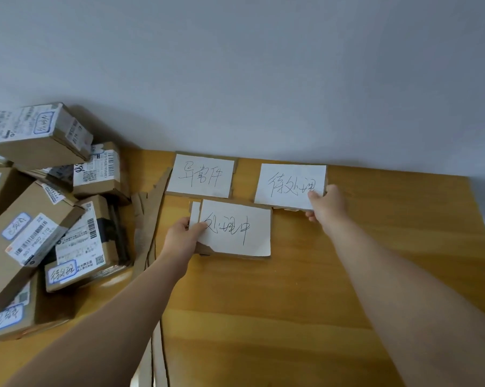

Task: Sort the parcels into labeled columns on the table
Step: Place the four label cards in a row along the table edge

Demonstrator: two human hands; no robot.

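Observation:
Three cardboard label cards with handwritten white paper lie at the far side of the wooden table (291, 317). My left hand (184, 237) grips the left edge of the middle card (238, 229), thumb on top; a second card's white edge shows behind it. My right hand (326, 203) pinches the lower right corner of the right-hand card (287, 184) near the wall. A third card (202, 175) lies untouched at the back left. A heap of brown parcels (40, 219) with shipping labels and blue-framed handwritten stickers sits on the left.
Torn cardboard strips (149, 219) run along the table between the parcel heap and the cards. A plain white wall (263, 79) stands right behind the table. The table's right edge (484, 227) drops off at the far right.

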